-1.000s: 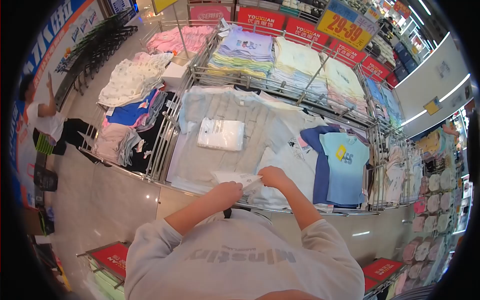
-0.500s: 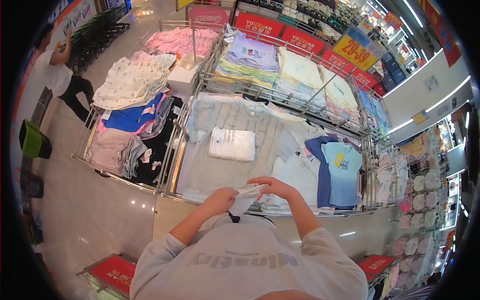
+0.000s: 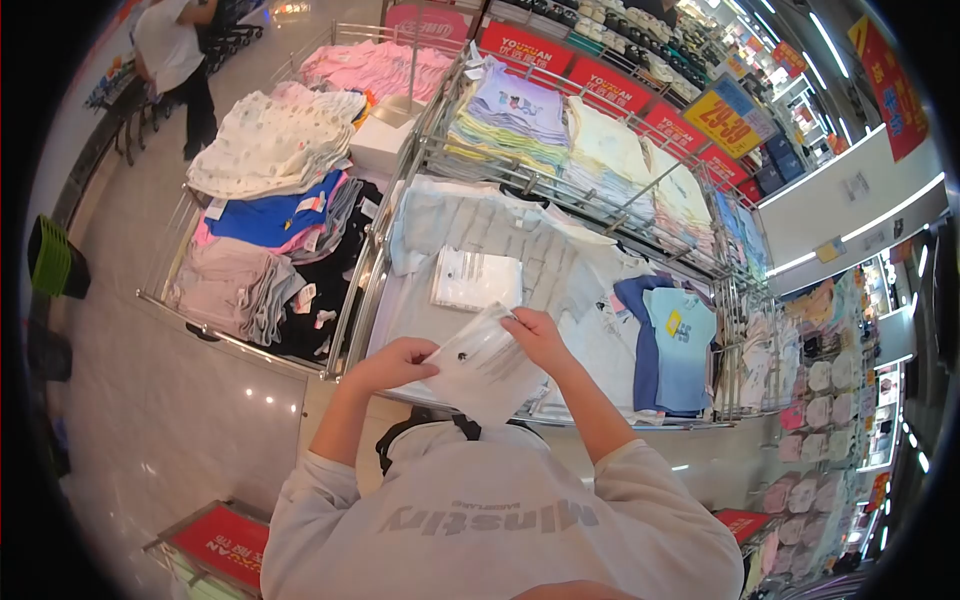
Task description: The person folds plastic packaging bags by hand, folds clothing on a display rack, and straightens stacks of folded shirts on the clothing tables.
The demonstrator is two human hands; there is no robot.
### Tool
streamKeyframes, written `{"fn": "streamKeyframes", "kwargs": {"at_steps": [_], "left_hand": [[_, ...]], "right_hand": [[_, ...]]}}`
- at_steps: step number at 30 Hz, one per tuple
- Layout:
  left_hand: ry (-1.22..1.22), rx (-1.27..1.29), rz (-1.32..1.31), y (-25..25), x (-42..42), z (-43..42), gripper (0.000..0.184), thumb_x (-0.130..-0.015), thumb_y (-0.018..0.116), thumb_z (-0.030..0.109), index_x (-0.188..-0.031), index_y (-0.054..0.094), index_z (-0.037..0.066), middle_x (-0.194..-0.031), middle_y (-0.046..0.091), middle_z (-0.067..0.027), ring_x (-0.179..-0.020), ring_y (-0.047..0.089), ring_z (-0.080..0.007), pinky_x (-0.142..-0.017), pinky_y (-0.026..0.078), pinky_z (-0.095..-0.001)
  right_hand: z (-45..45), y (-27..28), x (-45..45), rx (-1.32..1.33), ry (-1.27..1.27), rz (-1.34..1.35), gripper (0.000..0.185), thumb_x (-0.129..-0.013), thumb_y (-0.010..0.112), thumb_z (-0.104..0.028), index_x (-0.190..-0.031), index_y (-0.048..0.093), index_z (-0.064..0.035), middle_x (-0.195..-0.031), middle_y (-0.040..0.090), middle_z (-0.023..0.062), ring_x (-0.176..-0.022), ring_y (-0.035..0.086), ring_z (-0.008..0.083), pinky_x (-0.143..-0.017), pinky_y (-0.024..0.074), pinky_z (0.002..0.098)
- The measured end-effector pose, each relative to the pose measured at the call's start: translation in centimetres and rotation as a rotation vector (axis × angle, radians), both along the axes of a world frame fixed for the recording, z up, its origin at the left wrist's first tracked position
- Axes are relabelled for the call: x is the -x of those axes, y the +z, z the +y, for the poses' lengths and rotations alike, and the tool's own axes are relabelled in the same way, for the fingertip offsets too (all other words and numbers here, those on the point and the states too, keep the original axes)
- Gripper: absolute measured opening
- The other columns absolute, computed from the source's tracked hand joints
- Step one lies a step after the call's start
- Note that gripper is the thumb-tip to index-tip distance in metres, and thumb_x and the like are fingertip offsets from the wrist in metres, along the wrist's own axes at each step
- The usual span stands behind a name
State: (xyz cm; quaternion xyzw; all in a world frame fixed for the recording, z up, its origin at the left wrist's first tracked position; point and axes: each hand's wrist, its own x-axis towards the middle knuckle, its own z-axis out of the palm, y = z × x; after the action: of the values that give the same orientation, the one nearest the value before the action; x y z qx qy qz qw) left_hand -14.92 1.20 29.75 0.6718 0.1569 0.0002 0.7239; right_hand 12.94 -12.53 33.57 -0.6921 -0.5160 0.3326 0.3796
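- Packet (image 3: 485, 372) between left hand (image 3: 395, 363) and right hand (image 3: 537, 340).
- Second packet (image 3: 477, 279) just beyond it, lying on spread shirt (image 3: 430, 222).
- T-shirt (image 3: 682, 352): right end of table (image 3: 690, 425).
- Folded stacks (image 3: 512, 125): back row, behind spread shirt.
- Garment piles (image 3: 265, 150) left of table.
- Baskets (image 3: 52, 257) on floor (image 3: 220, 405), farther left than the piles.

Glossy tiled floor (image 3: 190, 410), brightly lit
White strip lights (image 3: 828, 45) line the upper right; red signs (image 3: 608, 84) form a slanting row left of a pale partition (image 3: 840, 205).
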Motion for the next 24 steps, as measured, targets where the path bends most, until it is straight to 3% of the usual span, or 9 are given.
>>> {"fn": "streamKeyframes", "kwargs": {"at_steps": [3,5,7,10,12,15,18,21,24], "left_hand": [[0.143,-0.152,-0.138,0.1,0.7,-0.4,0.049,-0.088,0.073,0.012,-0.133,0.058,0.002,-0.103,0.065,-0.0039,-0.086,0.061,-0.011,-0.079,0.05,-0.0282],[0.317,0.007,-0.11,1.3,-0.1,-1.4,0.064,-0.086,0.075,0.016,-0.144,0.049,0.006,-0.109,0.064,-0.0045,-0.089,0.062,-0.0122,-0.078,0.052,-0.0289],[0.563,-0.032,-0.26,1.3,-2.1,-2.9,0.046,-0.087,0.075,0.016,-0.129,0.06,0.004,-0.093,0.064,-0.0029,-0.08,0.058,-0.01,-0.069,0.049,-0.0267],[0.642,-0.254,-0.057,2.6,-3.4,-3.6,0.023,-0.089,0.074,0.016,-0.107,0.068,0.002,-0.075,0.058,0.0002,-0.07,0.05,-0.0072,-0.061,0.041,-0.0256],[0.705,-0.211,-0.153,3.1,-4.1,-4.3,0.012,-0.092,0.07,0.013,-0.092,0.066,0.002,-0.07,0.051,0.004,-0.067,0.044,-0.0053,-0.059,0.036,-0.0237],[0.725,-0.247,-0.177,5.2,-3.6,-5.2,0.014,-0.094,0.068,0.012,-0.086,0.065,0.002,-0.069,0.049,0.0057,-0.065,0.041,-0.0035,-0.058,0.034,-0.0221],[0.823,-0.273,-0.176,5.5,-2.8,-4.3,0.016,-0.093,0.071,0.014,-0.088,0.065,0.0,-0.068,0.051,0.0044,-0.065,0.042,-0.0042,-0.057,0.035,-0.0237],[0.91,-0.274,-0.183,5.8,-0.8,-3.1,0.017,-0.092,0.072,0.014,-0.088,0.065,-0.001,-0.067,0.051,0.0047,-0.064,0.041,-0.0046,-0.056,0.035,-0.0245],[0.915,-0.378,-0.175,6.0,0.5,-2.0,0.017,-0.093,0.071,0.014,-0.087,0.065,-0.001,-0.067,0.05,0.0056,-0.063,0.041,-0.0042,-0.056,0.034,-0.0243]], "right_hand": [[2.1,3.6,2.6,-0.025,0.126,-0.221,0.026,-0.095,0.067,-0.023,-0.084,0.062,0.0007,-0.067,0.057,0.0156,-0.061,0.058,0.0245,-0.059,0.0439,0.0365],[3.0,4.7,4.0,0.002,0.197,-0.339,0.028,-0.094,0.067,-0.025,-0.081,0.062,-0.0015,-0.069,0.058,0.0182,-0.064,0.059,0.0337,-0.059,0.0453,0.039],[3.0,4.0,5.1,-0.115,0.287,-0.414,0.027,-0.094,0.067,-0.025,-0.082,0.062,-0.0014,-0.069,0.058,0.018,-0.063,0.055,0.036,-0.059,0.0443,0.0407],[2.8,3.9,6.4,-0.139,0.288,-0.429,0.029,-0.093,0.067,-0.027,-0.077,0.061,-0.0037,-0.07,0.059,0.0175,-0.066,0.057,0.0382,-0.059,0.0453,0.0435],[2.2,4.5,6.9,-0.113,0.267,-0.434,0.031,-0.091,0.069,-0.028,-0.075,0.06,-0.0037,-0.07,0.06,0.0177,-0.066,0.057,0.0394,-0.059,0.0457,0.0447],[0.8,5.5,6.7,-0.059,0.249,-0.3,0.03,-0.091,0.071,-0.027,-0.077,0.06,-0.0019,-0.064,0.055,0.0168,-0.061,0.058,0.0331,-0.057,0.0449,0.0412],[-0.5,3.9,4.3,0.14,0.259,-0.108,0.02,-0.093,0.07,-0.019,-0.094,0.069,0.0003,-0.065,0.057,0.0039,-0.062,0.051,0.0093,-0.056,0.0414,0.0301],[-2.5,3.6,3.2,0.161,0.148,0.23,0.021,-0.095,0.069,-0.018,-0.1,0.069,0.002,-0.073,0.06,-0.0016,-0.069,0.05,0.0052,-0.059,0.0419,0.0269],[-3.9,1.4,1.3,0.159,0.173,0.185,0.021,-0.094,0.069,-0.018,-0.098,0.068,0.0026,-0.077,0.062,-0.002,-0.071,0.052,0.0051,-0.063,0.043,0.0247]]}}
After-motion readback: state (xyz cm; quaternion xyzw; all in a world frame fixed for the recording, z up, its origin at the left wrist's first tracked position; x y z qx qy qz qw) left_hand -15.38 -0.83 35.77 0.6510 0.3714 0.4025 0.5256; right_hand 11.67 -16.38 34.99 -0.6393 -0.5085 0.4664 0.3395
